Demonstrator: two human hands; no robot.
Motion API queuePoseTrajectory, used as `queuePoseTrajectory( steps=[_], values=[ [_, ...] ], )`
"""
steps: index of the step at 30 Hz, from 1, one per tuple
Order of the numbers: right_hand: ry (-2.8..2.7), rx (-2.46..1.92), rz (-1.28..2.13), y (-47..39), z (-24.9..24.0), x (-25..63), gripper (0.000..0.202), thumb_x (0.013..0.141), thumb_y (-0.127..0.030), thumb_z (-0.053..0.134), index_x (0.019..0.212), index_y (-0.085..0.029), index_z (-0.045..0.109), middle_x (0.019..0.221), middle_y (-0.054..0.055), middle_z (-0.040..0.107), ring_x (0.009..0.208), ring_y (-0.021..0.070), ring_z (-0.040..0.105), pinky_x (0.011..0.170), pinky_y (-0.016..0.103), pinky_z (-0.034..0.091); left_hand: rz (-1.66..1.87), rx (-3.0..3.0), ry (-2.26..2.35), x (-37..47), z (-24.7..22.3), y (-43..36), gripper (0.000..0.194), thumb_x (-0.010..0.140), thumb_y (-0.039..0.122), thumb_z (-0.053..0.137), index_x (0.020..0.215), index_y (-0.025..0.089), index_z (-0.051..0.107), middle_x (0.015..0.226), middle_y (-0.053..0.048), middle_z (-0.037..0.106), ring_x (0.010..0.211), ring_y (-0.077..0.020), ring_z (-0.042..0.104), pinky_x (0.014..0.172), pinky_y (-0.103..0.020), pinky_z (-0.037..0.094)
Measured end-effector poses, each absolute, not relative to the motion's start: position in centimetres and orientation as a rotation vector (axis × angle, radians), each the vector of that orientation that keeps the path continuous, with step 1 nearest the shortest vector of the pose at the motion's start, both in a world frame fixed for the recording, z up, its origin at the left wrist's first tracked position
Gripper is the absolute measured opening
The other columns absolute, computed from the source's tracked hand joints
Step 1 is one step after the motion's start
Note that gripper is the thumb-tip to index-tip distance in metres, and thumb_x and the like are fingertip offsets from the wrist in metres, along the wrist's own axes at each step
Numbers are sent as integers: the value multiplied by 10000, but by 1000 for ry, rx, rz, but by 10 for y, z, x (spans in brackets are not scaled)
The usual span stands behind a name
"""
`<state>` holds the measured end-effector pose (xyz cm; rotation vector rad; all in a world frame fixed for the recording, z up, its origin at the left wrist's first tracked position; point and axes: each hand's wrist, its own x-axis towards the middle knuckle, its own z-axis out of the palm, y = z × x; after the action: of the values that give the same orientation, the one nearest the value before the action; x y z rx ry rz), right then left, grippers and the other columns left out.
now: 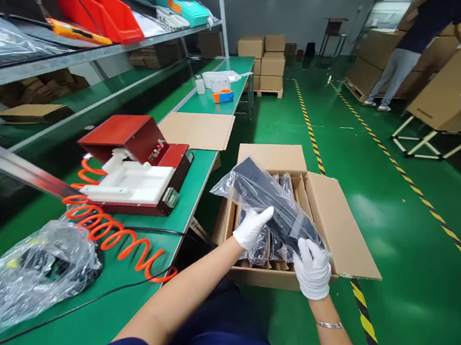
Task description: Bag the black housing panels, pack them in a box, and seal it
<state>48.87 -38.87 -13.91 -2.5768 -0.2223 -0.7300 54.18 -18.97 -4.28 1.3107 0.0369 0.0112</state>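
Note:
A long black part in a clear plastic bag [276, 198] is held aslant above an open cardboard box [271, 280]. My left hand [252, 227], in a white glove, grips its near edge around the middle, thumb on top. At its right end my right hand [312, 268], gloved too, has its fingers closed on the bag. Below the part, the box holds several more bagged black pieces [261, 247] between cardboard dividers. The box flaps are folded outward. What the black part is, I cannot tell.
On the green bench to my left stand a red machine with a white fixture [136, 177], a coiled orange air hose [112, 233], a bagged item [39, 266] and a cardboard sheet [196, 128]. A shelf [167, 34] overhangs it. A person [417, 44] stands by large cartons, far right.

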Motion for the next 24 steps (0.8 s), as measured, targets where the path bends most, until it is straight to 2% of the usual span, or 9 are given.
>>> queuePoseTrajectory(
  steps=[4, 8, 12, 16, 19, 22, 24],
  values=[
    [-368, -2542, -821, -381, -148, 484, 236, 923, -298, 557, 964, -241, 782, 1014, 142, 673, 912, 241, 673, 825, 367, 567, 23, 1255, 96, 536, -41, -179, 659, 670, 480, 780, 1247, 192, 645, 1294, -84, 678, 1266, -316, 585, 1148, -480, 414],
    [-446, -2518, -884, -377, -153, 483, 235, 920, -251, 556, 919, -221, 789, 974, 144, 668, 869, 227, 679, 778, 338, 570, -14, 1206, 166, 531, -45, -173, 507, 634, 410, 800, 1082, 193, 704, 1236, -80, 710, 1261, -325, 589, 1112, -498, 444],
    [-429, -2493, -828, -379, -154, 478, 213, 915, -236, 574, 942, -221, 785, 994, 148, 653, 867, 233, 674, 798, 358, 570, -10, 1239, 136, 529, -46, -175, 490, 661, 437, 779, 1083, 200, 707, 1159, -73, 740, 1254, -322, 593, 1108, -492, 446],
    [-383, -2454, -790, -381, -151, 477, 209, 909, -274, 576, 980, -230, 768, 1022, 139, 637, 926, 244, 664, 868, 381, 564, -26, 1261, 59, 530, -38, -178, 580, 663, 502, 777, 1150, 200, 691, 1223, -71, 718, 1266, -332, 578, 1118, -488, 438],
    [-210, -2361, -815, -383, -139, 492, 336, 901, -326, 556, 1176, -199, 700, 1092, 148, 613, 1015, 265, 637, 962, 419, 531, -137, 1301, -48, 533, -35, -176, 709, 697, 508, 771, 1300, 175, 601, 1379, -111, 624, 1318, -339, 533, 1138, -492, 411],
    [40, -2280, -752, -392, -123, 524, 570, 879, -359, 530, 1400, -127, 541, 1110, 161, 594, 1020, 283, 616, 993, 455, 500, -231, 1425, -78, 535, -46, -169, 893, 768, 451, 727, 1519, 175, 330, 1582, -153, 381, 1424, -301, 421, 1180, -457, 359],
    [195, -2278, -601, -401, -114, 549, 663, 855, -340, 524, 1468, -93, 463, 1084, 158, 598, 976, 280, 617, 973, 448, 501, -261, 1613, -59, 533, -62, -163, 879, 817, 405, 667, 1545, 128, 259, 1608, -189, 310, 1457, -281, 372, 1206, -440, 314]
  ],
)
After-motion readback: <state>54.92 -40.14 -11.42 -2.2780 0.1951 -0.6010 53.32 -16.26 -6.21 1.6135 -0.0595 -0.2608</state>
